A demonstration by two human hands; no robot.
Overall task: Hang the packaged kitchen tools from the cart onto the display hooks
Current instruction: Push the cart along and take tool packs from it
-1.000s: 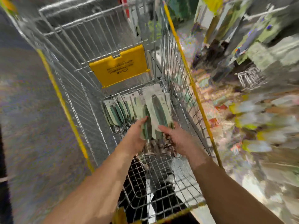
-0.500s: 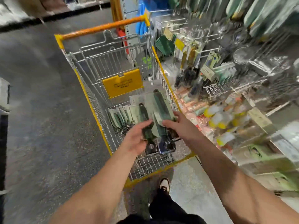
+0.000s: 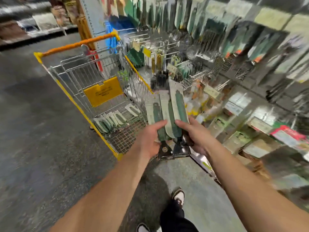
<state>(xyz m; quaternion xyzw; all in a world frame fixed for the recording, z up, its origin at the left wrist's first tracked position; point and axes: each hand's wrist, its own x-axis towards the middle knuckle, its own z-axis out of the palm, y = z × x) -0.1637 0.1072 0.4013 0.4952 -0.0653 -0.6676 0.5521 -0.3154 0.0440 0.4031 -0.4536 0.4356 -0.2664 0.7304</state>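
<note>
Both hands, left hand [image 3: 150,139] and right hand [image 3: 194,136], grasping fanned packaged tools [image 3: 167,114]; probably stiff cards, bottom-heavy; best held low.

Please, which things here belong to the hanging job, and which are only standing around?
Belong to the job:
- held packaged tools, gripped by left hand and right hand
- packaged tools in the cart
- cart
- display hooks

Just around:
- yellow sign in the cart
- boxes on lower shelves
</note>
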